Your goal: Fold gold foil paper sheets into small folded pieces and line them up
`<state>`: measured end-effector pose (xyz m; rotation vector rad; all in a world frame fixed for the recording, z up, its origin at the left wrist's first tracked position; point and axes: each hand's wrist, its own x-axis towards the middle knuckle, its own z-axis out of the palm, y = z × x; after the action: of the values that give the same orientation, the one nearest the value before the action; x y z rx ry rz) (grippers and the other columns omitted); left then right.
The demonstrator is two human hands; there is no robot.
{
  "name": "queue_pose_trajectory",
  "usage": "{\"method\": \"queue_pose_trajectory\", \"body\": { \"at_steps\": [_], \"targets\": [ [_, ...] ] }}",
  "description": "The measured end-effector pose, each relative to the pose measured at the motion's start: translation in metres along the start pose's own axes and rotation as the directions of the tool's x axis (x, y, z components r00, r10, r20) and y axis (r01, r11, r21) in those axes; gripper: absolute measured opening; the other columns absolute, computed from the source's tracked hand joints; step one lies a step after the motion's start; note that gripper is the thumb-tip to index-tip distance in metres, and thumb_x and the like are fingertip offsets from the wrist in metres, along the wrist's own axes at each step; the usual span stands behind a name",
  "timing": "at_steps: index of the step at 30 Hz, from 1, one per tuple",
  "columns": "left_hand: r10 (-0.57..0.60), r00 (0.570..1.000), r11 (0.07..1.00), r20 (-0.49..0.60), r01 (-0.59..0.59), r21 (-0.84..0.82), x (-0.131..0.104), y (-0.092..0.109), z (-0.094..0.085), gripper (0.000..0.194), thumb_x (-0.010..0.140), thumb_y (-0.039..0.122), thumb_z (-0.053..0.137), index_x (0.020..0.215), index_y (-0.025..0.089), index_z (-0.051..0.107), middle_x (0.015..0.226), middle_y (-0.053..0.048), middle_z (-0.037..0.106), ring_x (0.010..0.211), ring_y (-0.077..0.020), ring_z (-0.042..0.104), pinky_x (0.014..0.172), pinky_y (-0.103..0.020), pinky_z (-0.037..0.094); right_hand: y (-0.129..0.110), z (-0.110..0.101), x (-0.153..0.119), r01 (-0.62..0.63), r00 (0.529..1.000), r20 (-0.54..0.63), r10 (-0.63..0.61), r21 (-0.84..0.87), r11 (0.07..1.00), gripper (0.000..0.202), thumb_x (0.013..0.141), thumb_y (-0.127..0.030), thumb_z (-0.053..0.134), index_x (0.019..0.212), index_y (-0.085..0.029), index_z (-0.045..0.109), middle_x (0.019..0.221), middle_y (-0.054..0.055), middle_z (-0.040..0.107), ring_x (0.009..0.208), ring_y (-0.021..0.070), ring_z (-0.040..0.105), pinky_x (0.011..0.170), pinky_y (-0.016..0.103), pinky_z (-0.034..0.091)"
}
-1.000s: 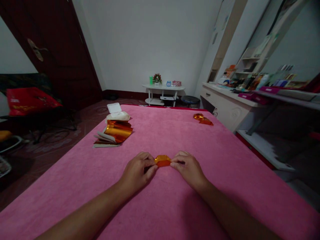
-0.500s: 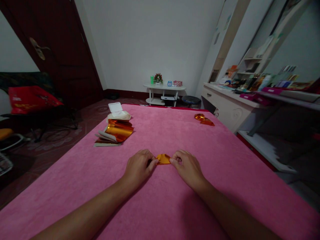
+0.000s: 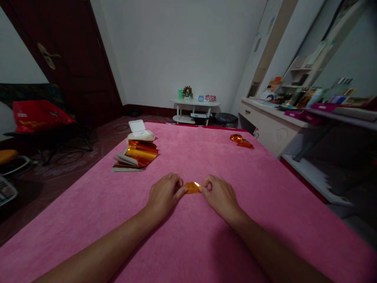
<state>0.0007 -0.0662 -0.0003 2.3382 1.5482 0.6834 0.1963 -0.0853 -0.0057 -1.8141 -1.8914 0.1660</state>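
A small folded piece of gold foil paper (image 3: 192, 188) lies low over the pink cloth (image 3: 188, 232), stretched between my two hands. My left hand (image 3: 165, 193) pinches its left end, thumb pointing inward. At the right end, my right hand (image 3: 219, 196) grips it with thumb and curled forefinger. Farther off on the left sits a stack of gold foil sheets (image 3: 143, 153) with pale backing, its sheets curling up. Two folded gold foil pieces (image 3: 242, 141) rest near the far right corner.
Behind the stack is a white packet with its lid raised (image 3: 140, 133). Beyond the far edge stand a low white table (image 3: 194, 103) and a dark round stool (image 3: 226, 118). A cluttered white dresser (image 3: 268, 118) flanks the right; a red bag (image 3: 41, 116) rests on a chair at left.
The foil piece looks flatter now and catches a bright glint near its right end. Both hands keep their hold at its ends, with fingers slightly shifted. The view has tilted slightly.
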Motion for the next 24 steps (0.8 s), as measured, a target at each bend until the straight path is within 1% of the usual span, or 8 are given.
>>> {"method": "queue_pose_trajectory", "body": {
  "at_steps": [3,8,12,14,16,18,20,24],
  "targets": [
    [-0.017,1.000,1.000,0.018,0.017,-0.015,0.001,-0.002,0.001,0.016,0.083,0.037,0.059,0.087,0.021,0.060,0.085,-0.002,0.063,0.077,-0.0168,0.057,0.064,-0.024,0.036,0.002,0.000,0.000,0.008,1.000,0.006,-0.008,0.035,0.999,0.005,0.075,-0.022,0.064,0.075,-0.022,0.059,0.070,-0.003,0.061,0.065,0.0124,0.051,0.058,0.024,0.029],
    [-0.017,0.997,0.996,0.073,0.023,-0.081,0.007,-0.008,0.001,0.025,0.075,0.044,0.066,0.085,0.021,0.063,0.083,-0.001,0.063,0.074,-0.0159,0.057,0.061,-0.024,0.034,0.004,0.000,0.003,-0.010,0.999,0.046,0.006,0.091,0.996,0.010,0.069,-0.026,0.070,0.070,-0.022,0.061,0.068,-0.003,0.061,0.063,0.0123,0.052,0.056,0.024,0.028],
    [0.031,0.995,0.975,0.091,-0.010,-0.223,0.015,-0.014,0.006,0.024,0.071,0.040,0.070,0.076,0.019,0.062,0.076,0.001,0.061,0.067,-0.0137,0.054,0.057,-0.022,0.032,0.002,0.005,0.004,-0.042,0.999,0.009,0.041,0.191,0.981,0.011,0.067,-0.023,0.069,0.063,-0.021,0.059,0.066,-0.003,0.061,0.062,0.0129,0.052,0.057,0.023,0.031],
    [0.054,0.995,0.923,0.079,-0.020,-0.385,0.019,-0.016,0.011,0.022,0.071,0.035,0.070,0.071,0.017,0.057,0.070,0.001,0.059,0.064,-0.0125,0.052,0.056,-0.021,0.033,0.002,0.009,0.004,-0.056,0.998,-0.018,0.066,0.329,0.943,0.010,0.070,-0.023,0.065,0.064,-0.020,0.057,0.063,-0.003,0.059,0.060,0.0128,0.052,0.056,0.023,0.033],
    [0.056,0.998,0.821,0.035,-0.025,-0.570,0.022,-0.016,0.016,0.020,0.074,0.030,0.067,0.070,0.016,0.054,0.065,0.002,0.056,0.060,-0.0108,0.050,0.055,-0.021,0.034,0.002,0.011,0.005,-0.066,0.996,-0.021,0.088,0.489,0.870,0.010,0.073,-0.025,0.062,0.067,-0.020,0.056,0.062,-0.003,0.058,0.058,0.0127,0.052,0.056,0.023,0.036],
    [0.029,0.999,0.708,-0.012,-0.029,-0.706,0.023,-0.015,0.018,0.018,0.074,0.027,0.066,0.071,0.015,0.053,0.063,0.004,0.052,0.057,-0.0092,0.048,0.055,-0.020,0.036,0.002,0.011,0.005,-0.057,0.995,-0.027,0.091,0.600,0.798,0.009,0.074,-0.026,0.062,0.069,-0.020,0.056,0.064,-0.003,0.059,0.060,0.0128,0.053,0.056,0.022,0.038],
    [-0.006,0.999,0.635,-0.032,-0.021,-0.772,0.022,-0.012,0.018,0.016,0.073,0.025,0.068,0.075,0.015,0.057,0.063,0.004,0.052,0.057,-0.0085,0.048,0.056,-0.019,0.037,0.002,0.009,0.004,-0.035,0.996,-0.040,0.080,0.649,0.760,0.009,0.073,-0.026,0.064,0.071,-0.020,0.058,0.066,-0.003,0.059,0.061,0.0127,0.053,0.058,0.022,0.040],
    [-0.057,0.998,0.575,-0.009,0.026,-0.818,0.014,-0.005,0.014,0.017,0.067,0.025,0.073,0.073,0.013,0.062,0.063,0.002,0.056,0.059,-0.0097,0.053,0.057,-0.020,0.040,0.002,0.005,-0.001,-0.021,0.998,-0.030,0.058,0.690,0.723,0.007,0.071,-0.023,0.067,0.072,-0.020,0.061,0.066,-0.004,0.058,0.061,0.0120,0.052,0.059,0.022,0.040]
  ]
}}
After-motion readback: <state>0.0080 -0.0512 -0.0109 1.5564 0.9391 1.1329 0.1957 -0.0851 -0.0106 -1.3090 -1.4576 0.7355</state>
